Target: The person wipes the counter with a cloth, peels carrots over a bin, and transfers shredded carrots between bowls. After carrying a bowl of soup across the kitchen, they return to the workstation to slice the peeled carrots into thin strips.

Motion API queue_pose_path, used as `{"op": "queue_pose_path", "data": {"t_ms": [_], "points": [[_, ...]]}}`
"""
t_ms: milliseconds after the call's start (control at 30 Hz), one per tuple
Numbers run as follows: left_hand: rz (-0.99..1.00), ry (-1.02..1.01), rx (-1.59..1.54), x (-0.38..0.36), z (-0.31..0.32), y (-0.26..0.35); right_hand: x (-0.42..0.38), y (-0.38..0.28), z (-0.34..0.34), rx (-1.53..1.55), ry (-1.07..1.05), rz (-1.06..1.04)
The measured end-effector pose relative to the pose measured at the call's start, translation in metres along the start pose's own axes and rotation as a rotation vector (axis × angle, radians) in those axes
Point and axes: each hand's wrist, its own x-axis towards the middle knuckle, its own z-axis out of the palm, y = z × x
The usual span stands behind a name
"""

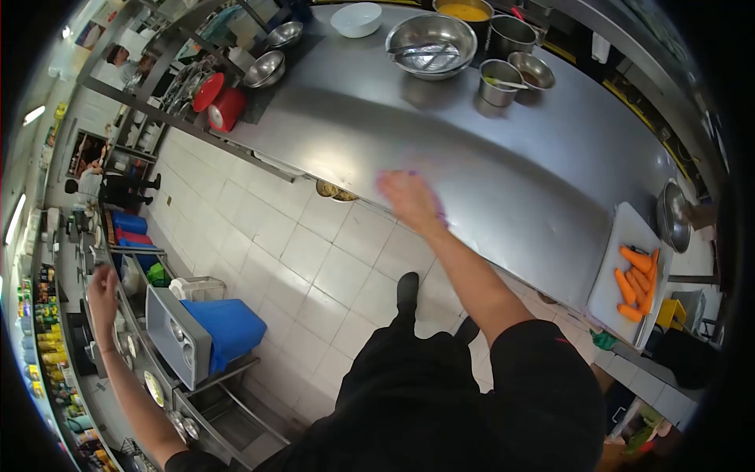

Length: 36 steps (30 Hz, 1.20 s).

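Note:
My right hand (410,200) is low over the near edge of the steel worktop (338,126), smeared by motion. Pinkish-purple bits of something show around its fingers and beside the wrist; I cannot tell what it is. Off to the far left, my left hand (102,295) hangs in the air with loosely curled fingers and nothing visible in it. Right of my right hand, several peeled carrots (641,277) lie on a white cutting board (623,236) at the worktop's end.
At the back stand a large steel bowl (431,39) with utensils, a steel pot (498,86), a small bowl (532,72) and a white bowl (356,20). A red scale (226,110) sits left. Behind are a blue-draped grey bin (177,338) and a person (98,185) farther off.

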Motion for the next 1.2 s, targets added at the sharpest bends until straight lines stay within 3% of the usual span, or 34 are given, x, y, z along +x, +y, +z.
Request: {"op": "queue_pose_path", "data": {"t_ms": [33, 100, 167, 200, 233, 267, 300, 367, 400, 433, 500, 533, 567, 600, 633, 667, 733, 800, 833, 867, 900, 967, 1033, 1067, 1167, 1200], "points": [[0.137, 0.053, -0.036, 0.019, 0.004, 0.008, 0.024, -0.012, 0.014, 0.123, 0.072, 0.060], [0.157, -0.101, -0.092, 0.052, 0.011, 0.071, 0.086, -0.025, 0.056, 0.248, 0.149, 0.130], [0.119, -0.136, -0.214, 0.082, 0.041, 0.105, 0.157, -0.028, 0.090, 0.243, 0.028, 0.714], [0.082, -0.175, -0.271, 0.092, 0.060, 0.131, 0.173, -0.046, 0.103, 0.483, -0.061, 0.414], [0.251, -0.220, -0.233, 0.104, 0.080, 0.139, 0.173, -0.058, 0.108, 0.706, -0.154, 0.113], [0.318, -0.243, -0.176, 0.101, 0.093, 0.166, 0.154, -0.058, 0.064, 0.735, -0.035, -0.266], [0.395, -0.263, -0.130, 0.092, 0.107, 0.190, 0.139, -0.051, 0.052, 0.779, -0.136, -0.391], [0.654, -0.158, 0.045, 0.077, 0.132, 0.198, 0.073, -0.032, 0.052, 0.703, -0.107, -0.417], [0.616, -0.268, -0.031, 0.074, 0.145, 0.202, 0.025, -0.014, 0.034, 0.738, -0.047, -0.330], [0.712, -0.277, -0.072, 0.064, 0.156, 0.209, -0.031, 0.001, 0.008, 0.765, 0.021, -0.250], [0.551, -0.475, -0.245, 0.050, 0.200, 0.206, -0.147, 0.022, -0.062, 0.184, -0.004, -0.156], [0.665, -0.529, -0.231, 0.055, 0.242, 0.181, -0.214, 0.031, -0.076, 0.183, -0.140, -0.115], [0.516, -0.709, -0.093, 0.039, 0.257, 0.201, -0.284, 0.035, -0.090, 0.220, -0.252, -0.010], [0.672, -0.753, 0.076, 0.048, 0.313, 0.161, -0.352, 0.048, -0.106, 0.535, -0.336, 0.113], [0.722, -0.860, 0.258, 0.020, 0.308, 0.202, -0.378, 0.052, -0.152, 0.481, -0.760, 0.355], [0.701, -1.067, 0.340, 0.005, 0.314, 0.244, -0.394, 0.057, -0.178, 0.466, -0.745, 0.381], [0.846, -0.987, 0.187, -0.044, 0.327, 0.332, -0.427, 0.068, -0.210, 0.600, -0.393, 0.956], [0.843, -0.824, -0.015, -0.102, 0.318, 0.437, -0.379, 0.101, -0.243, 0.778, -0.139, 1.267], [0.940, -0.628, -0.143, -0.131, 0.311, 0.490, -0.349, 0.116, -0.280, 1.047, 0.008, 1.326], [1.026, -0.465, -0.337, -0.153, 0.310, 0.533, -0.339, 0.125, -0.260, 1.183, 0.445, 0.982], [1.062, -0.359, -0.425, -0.177, 0.297, 0.584, -0.327, 0.149, -0.262, 1.050, 0.381, 0.738], [1.124, -0.199, -0.561, -0.227, 0.260, 0.676, -0.318, 0.184, -0.254, 0.563, 0.571, 0.469], [1.201, -0.174, -0.629, -0.270, 0.245, 0.750, -0.347, 0.230, -0.296, 0.748, 0.108, 0.515], [1.232, -0.202, -0.649, -0.289, 0.244, 0.781, -0.373, 0.247, -0.294, 0.749, 0.136, 0.635], [1.272, -0.707, -0.725, -0.354, 0.284, 0.863, -0.474, 0.290, -0.311, 0.541, 0.089, 0.986], [1.371, -0.779, -0.733, -0.376, 0.313, 0.885, -0.516, 0.301, -0.317, 0.348, 0.026, 0.929]]}}
